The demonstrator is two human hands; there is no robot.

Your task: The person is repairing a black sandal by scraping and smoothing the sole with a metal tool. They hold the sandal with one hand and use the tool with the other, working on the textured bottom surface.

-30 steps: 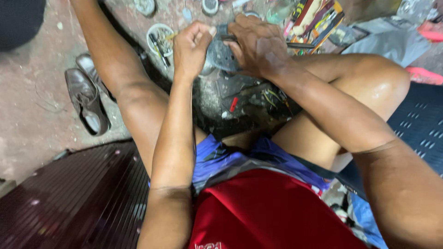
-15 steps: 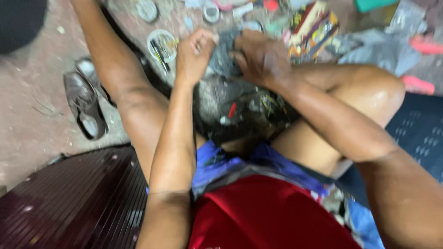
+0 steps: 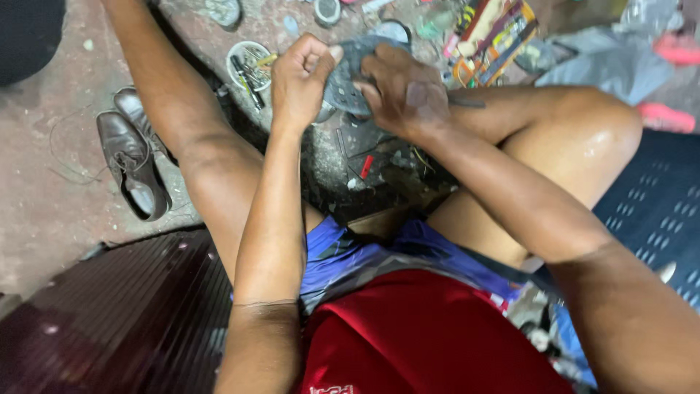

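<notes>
The left hand [image 3: 306,76] is clenching around the edge of a grey shoe sole [image 3: 348,73] above the floor [image 3: 51,197] while the right hand [image 3: 401,91] is grasping its other side, so gripping firmly and working slowly seems wise.

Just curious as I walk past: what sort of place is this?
Probably a cobbler's floor-level repair spot. A pair of worn leather shoes lies on the concrete floor, a round tin of small tools stands near, and both hands work a dark sole piece.

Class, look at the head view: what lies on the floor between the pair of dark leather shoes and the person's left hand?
The person's bare leg crosses that stretch, in the head view.
</notes>
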